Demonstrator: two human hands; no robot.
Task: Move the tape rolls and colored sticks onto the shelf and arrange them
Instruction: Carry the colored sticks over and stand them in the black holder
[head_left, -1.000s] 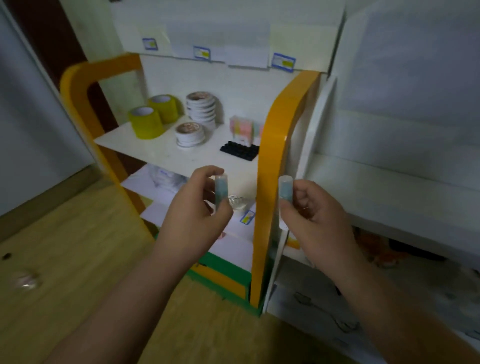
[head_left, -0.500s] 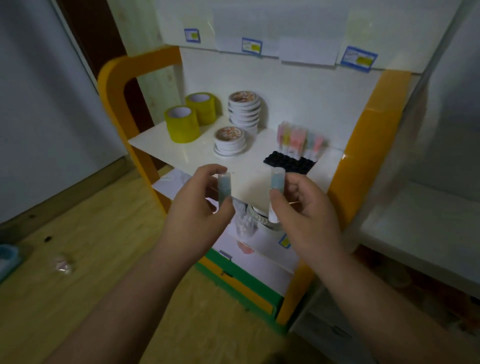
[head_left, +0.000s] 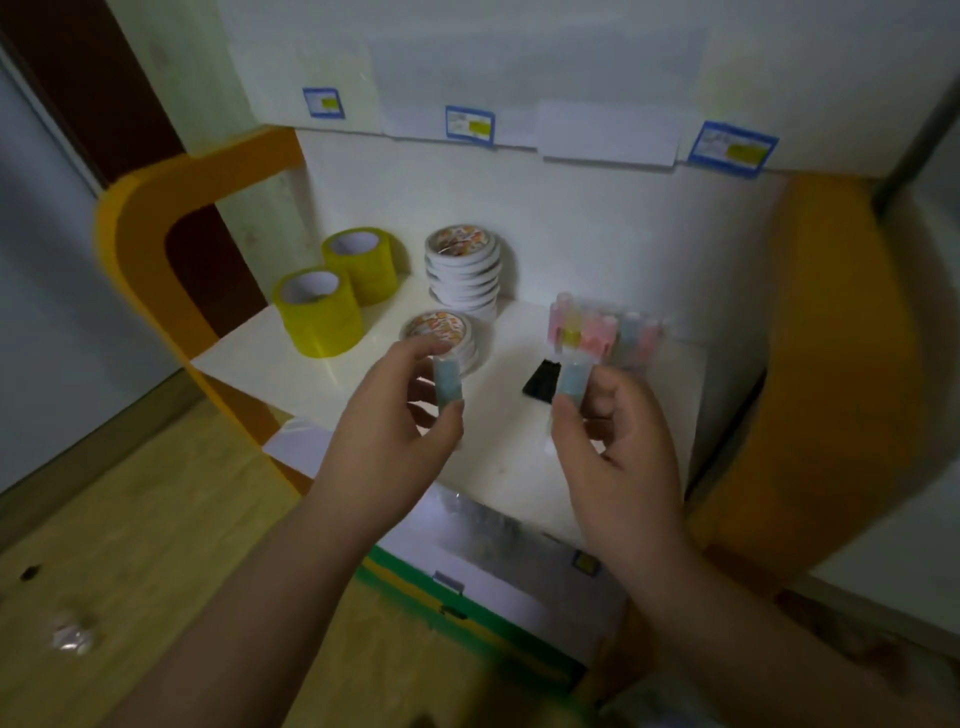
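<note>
From the head camera, both hands are raised in front of a white shelf (head_left: 291, 374) set between orange side frames (head_left: 140, 218). The left hand (head_left: 384, 436) pinches a pale blue stick (head_left: 448, 382) between thumb and curled fingers (head_left: 415, 353), holding it upright over the front part of the shelf. The right hand (head_left: 618, 441) pinches a second blue stick (head_left: 572, 382) the same way, also upright, its fingers curled round the lower part. The two sticks are near each other but apart.

On the shelf, at the back left, stand two yellow tape rolls (head_left: 319, 312), one just behind the other and touching or nearly so. To their right is a tall stack of white tape rolls (head_left: 464, 273) against the back wall, and a short stack (head_left: 441, 335) in front of it, partly hidden by the left hand's fingertips. Further right, a cluster of coloured sticks (head_left: 602, 327), pink, yellow and pale blue, stands upright on a black holder (head_left: 543, 384); the cluster is blurred, so their number cannot be told.

Blue-edged labels (head_left: 469, 124) hang on the edge of the shelf above. Below lies a wooden floor (head_left: 130, 519) with a small crumpled clear wrapper (head_left: 70, 631) on it.
</note>
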